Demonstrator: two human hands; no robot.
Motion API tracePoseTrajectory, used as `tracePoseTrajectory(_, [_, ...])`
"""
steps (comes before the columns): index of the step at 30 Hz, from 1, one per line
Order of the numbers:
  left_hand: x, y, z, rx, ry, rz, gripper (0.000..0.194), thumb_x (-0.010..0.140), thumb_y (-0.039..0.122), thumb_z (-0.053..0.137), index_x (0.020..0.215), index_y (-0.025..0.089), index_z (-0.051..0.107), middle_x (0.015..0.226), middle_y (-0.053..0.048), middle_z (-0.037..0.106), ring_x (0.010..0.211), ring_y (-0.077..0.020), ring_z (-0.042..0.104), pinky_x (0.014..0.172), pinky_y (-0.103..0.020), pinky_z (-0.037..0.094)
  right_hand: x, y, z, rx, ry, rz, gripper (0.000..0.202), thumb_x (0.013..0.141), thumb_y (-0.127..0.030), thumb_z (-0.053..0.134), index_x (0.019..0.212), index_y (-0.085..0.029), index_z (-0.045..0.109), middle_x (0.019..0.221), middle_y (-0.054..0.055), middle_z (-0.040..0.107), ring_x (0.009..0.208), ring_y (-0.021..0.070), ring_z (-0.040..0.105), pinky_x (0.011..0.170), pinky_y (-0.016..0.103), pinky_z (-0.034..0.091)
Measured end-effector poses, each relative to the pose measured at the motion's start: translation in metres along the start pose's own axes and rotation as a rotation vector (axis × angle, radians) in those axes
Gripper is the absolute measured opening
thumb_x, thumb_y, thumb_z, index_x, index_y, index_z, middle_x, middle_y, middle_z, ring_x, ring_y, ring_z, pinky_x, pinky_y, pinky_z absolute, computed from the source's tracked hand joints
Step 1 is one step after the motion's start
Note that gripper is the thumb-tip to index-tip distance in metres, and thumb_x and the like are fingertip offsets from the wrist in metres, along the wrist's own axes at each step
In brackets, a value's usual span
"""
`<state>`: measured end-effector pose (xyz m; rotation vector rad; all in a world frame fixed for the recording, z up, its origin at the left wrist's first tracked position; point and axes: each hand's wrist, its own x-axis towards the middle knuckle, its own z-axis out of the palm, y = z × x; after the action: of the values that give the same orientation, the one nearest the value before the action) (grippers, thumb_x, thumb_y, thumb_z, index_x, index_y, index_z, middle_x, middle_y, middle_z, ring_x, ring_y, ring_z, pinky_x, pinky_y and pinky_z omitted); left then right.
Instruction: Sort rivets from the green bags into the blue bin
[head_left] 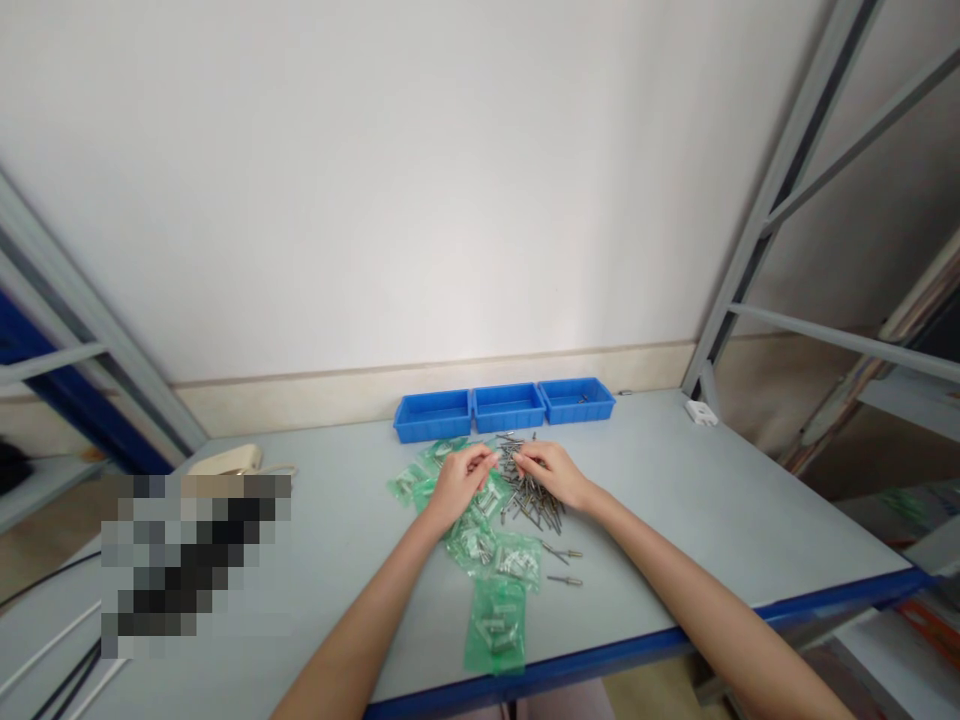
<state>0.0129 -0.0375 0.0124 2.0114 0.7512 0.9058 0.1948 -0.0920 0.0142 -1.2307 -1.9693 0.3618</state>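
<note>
My left hand (463, 484) is closed, its fingertips pinched together above several green plastic bags; what it holds, if anything, is too small to make out. Just right of it, my right hand (556, 473) is also closed in a pinch over a pile of thin metal pins with thicker ends (534, 503), which look like blind rivets. A small gap separates the two sets of fingertips. Small pale parts show through the green bags, one (517, 562) below the pile and another (496, 625) near the table's front edge. A few loose pins (565, 580) lie beside them.
Behind my hands, three blue bins stand in a row: left (433, 415), middle (509, 407) and right (576, 400), the right one with small pieces inside. A white object (701, 413) lies at the far right. A cream box (225, 462) and cables are at left. Metal posts flank the table.
</note>
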Motion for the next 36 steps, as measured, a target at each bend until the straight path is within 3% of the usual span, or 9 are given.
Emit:
tracePoseTrajectory(2, [0.0,-0.001,-0.001,-0.015,-0.006,0.002,0.038,0.088,0.046,0.039,0.069,0.015,0.053,0.043,0.006,0.041,0.039,-0.0082,0.039,0.046,-0.02,0.032,0.004,0.003,-0.005,-0.022,-0.004,0.009,0.043,0.093,-0.039,0.033,0.064,-0.017,0.056,0.065,0.0,0.059,0.065,0.0135,0.053,0.066,0.024,0.037])
tracePoseTrajectory(8, [0.007,-0.02,-0.013,-0.058,0.082,-0.055,0.046,0.087,0.053,0.034,0.074,0.014,0.055,0.046,0.004,0.047,0.039,-0.0091,0.04,0.044,-0.021,0.033,0.036,0.05,-0.048,-0.349,0.268,0.284,0.05,0.093,-0.044,0.027,0.066,-0.017,0.06,0.065,0.004,0.062,0.063,0.0156,0.054,0.06,0.026,0.033])
tracePoseTrajectory(11, [0.009,-0.025,-0.019,-0.043,0.119,-0.079,0.048,0.086,0.054,0.033,0.072,0.014,0.056,0.045,0.004,0.047,0.038,-0.0089,0.04,0.044,-0.021,0.033,0.045,0.072,-0.077,-0.54,0.195,0.415,0.049,0.091,-0.047,0.032,0.065,-0.017,0.06,0.063,0.007,0.061,0.057,0.016,0.052,0.057,0.028,0.031])
tracePoseTrajectory(15, [0.009,-0.025,-0.021,-0.041,0.121,-0.086,0.048,0.085,0.055,0.033,0.071,0.014,0.056,0.045,0.004,0.048,0.038,-0.0095,0.041,0.044,-0.022,0.034,0.04,0.078,-0.097,-0.598,0.168,0.393,0.04,0.09,-0.043,0.039,0.068,-0.017,0.06,0.065,0.009,0.06,0.057,0.0163,0.05,0.059,0.029,0.032])
tracePoseTrajectory(18, [0.009,-0.023,-0.019,-0.044,0.117,-0.073,0.049,0.085,0.056,0.034,0.071,0.014,0.056,0.046,0.003,0.049,0.039,-0.0096,0.042,0.045,-0.022,0.034,0.03,0.07,-0.09,-0.585,0.132,0.315,0.036,0.09,-0.041,0.039,0.076,-0.017,0.062,0.075,0.009,0.061,0.066,0.0171,0.052,0.062,0.029,0.035])
tracePoseTrajectory(22, [0.007,-0.019,-0.015,-0.04,0.1,-0.057,0.048,0.085,0.055,0.034,0.071,0.015,0.056,0.046,0.003,0.049,0.039,-0.0098,0.042,0.045,-0.022,0.034,0.009,0.055,-0.058,-0.439,-0.124,0.087,0.02,0.084,-0.035,0.054,0.095,-0.021,0.063,0.097,0.006,0.061,0.088,0.0187,0.054,0.074,0.029,0.038])
tracePoseTrajectory(24, [0.006,-0.017,-0.014,-0.03,0.082,-0.056,0.048,0.085,0.055,0.035,0.071,0.015,0.056,0.045,0.003,0.048,0.039,-0.0098,0.041,0.045,-0.022,0.034,0.0,0.051,-0.04,-0.421,-0.191,0.056,0.021,0.081,-0.03,0.058,0.101,-0.024,0.062,0.105,0.004,0.059,0.1,0.0206,0.052,0.08,0.032,0.036])
tracePoseTrajectory(28, [0.005,-0.014,-0.014,-0.018,0.073,-0.058,0.048,0.085,0.055,0.034,0.069,0.015,0.055,0.044,0.004,0.047,0.038,-0.0094,0.04,0.045,-0.022,0.033,-0.009,0.051,-0.021,-0.432,-0.14,0.13,0.014,0.082,-0.027,0.058,0.094,-0.022,0.063,0.099,0.004,0.061,0.096,0.0196,0.054,0.079,0.032,0.035])
tracePoseTrajectory(36, [0.005,-0.015,-0.015,0.006,0.071,-0.052,0.046,0.086,0.053,0.034,0.07,0.015,0.055,0.045,0.004,0.047,0.038,-0.0095,0.04,0.045,-0.022,0.033,-0.005,0.045,-0.018,-0.519,-0.062,0.049,0.009,0.083,-0.025,0.058,0.082,-0.02,0.065,0.091,0.004,0.065,0.091,0.02,0.054,0.075,0.031,0.03])
